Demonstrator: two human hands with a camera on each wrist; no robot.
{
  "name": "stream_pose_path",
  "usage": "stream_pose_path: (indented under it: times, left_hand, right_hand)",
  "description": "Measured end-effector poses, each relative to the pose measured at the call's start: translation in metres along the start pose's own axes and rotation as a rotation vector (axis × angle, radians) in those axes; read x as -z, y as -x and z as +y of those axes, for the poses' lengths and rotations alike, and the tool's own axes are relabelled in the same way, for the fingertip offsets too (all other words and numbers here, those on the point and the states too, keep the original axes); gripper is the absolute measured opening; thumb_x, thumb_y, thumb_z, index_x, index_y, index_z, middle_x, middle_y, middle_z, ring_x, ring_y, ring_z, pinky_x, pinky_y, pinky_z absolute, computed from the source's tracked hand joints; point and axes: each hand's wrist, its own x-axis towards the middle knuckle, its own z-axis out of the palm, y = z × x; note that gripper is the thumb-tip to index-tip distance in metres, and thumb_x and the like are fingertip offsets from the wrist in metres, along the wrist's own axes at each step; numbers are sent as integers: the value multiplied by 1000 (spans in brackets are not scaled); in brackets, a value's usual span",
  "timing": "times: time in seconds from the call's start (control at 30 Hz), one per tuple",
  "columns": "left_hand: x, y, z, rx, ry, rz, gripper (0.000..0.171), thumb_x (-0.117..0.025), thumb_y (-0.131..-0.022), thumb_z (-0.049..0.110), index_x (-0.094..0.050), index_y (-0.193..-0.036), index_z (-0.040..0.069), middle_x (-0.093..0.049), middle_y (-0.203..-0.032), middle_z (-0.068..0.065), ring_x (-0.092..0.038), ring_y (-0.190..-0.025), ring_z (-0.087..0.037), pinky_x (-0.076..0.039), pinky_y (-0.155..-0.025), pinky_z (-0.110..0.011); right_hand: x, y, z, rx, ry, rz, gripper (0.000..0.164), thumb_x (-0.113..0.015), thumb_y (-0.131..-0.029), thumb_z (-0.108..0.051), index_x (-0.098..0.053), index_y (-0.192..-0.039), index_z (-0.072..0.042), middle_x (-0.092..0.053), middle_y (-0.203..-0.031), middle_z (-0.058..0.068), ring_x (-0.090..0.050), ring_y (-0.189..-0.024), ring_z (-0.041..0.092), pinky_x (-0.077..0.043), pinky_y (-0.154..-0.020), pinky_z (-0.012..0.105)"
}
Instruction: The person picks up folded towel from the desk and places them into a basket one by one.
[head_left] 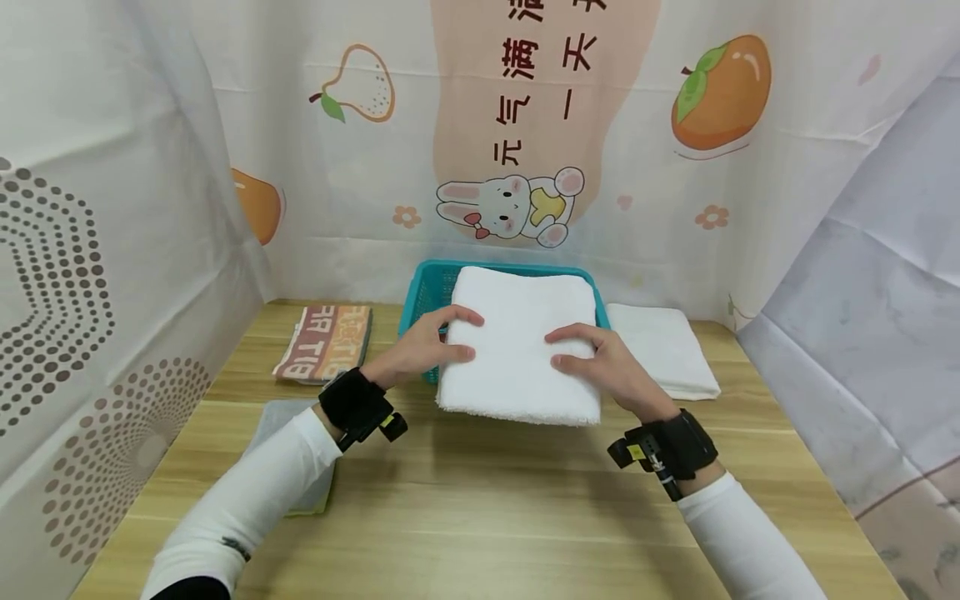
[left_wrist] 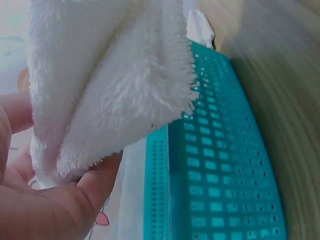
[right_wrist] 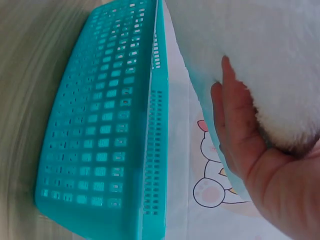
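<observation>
A folded white towel (head_left: 521, 350) is held up in front of and partly over a teal plastic basket (head_left: 418, 293). My left hand (head_left: 423, 344) grips the towel's left edge, thumb and a finger on top and other fingers beneath. On the opposite edge my right hand (head_left: 603, 360) holds it the same way. The left wrist view shows the towel's fluffy folded layers (left_wrist: 125, 85) between the left thumb and fingers. In the right wrist view, fingers (right_wrist: 239, 107) support the towel's underside. Most of the basket's inside is hidden by the towel.
Another folded white cloth (head_left: 662, 352) lies right of the basket. On the left are a folded orange-and-brown patterned cloth (head_left: 326, 342) and a grey cloth (head_left: 285, 417), partly under the left forearm. A printed curtain (head_left: 345, 183) hangs behind the wooden table (head_left: 480, 517).
</observation>
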Motion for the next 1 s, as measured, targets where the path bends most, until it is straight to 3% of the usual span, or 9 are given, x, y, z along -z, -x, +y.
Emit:
stream_pose_path:
  times: [0.33, 0.67, 1.0]
  left_hand:
    - [8, -24, 2, 42, 30, 31, 41, -67, -96, 13, -53, -134, 19, -35, -147, -4, -61, -104, -32, -52, -88, -41]
    - [12, -42, -5, 75, 16, 77, 41, -68, -94, 13, -55, -133, 18, -35, -146, -6, -56, -109, -32, -51, -87, -41]
    - [15, -54, -11, 91, 0, 105, 42, -69, -94, 13, -56, -134, 18, -37, -145, -6, -44, -121, -31, -46, -94, -44]
  right_hand:
    - [6, -21, 6, -25, -2, 58, 35, -70, -94, -20, -65, -128, -11, -51, -144, 6, -24, -148, 22, -18, -118, 52]
    - [7, -38, 16, -70, -9, 73, 39, -70, -95, -26, -62, -131, -14, -42, -153, 6, -18, -151, 22, -17, -118, 55]
    - [7, -50, 23, -80, -26, 102, 39, -69, -95, -25, -62, -131, -14, -42, -152, 7, -19, -150, 24, -19, -118, 55]
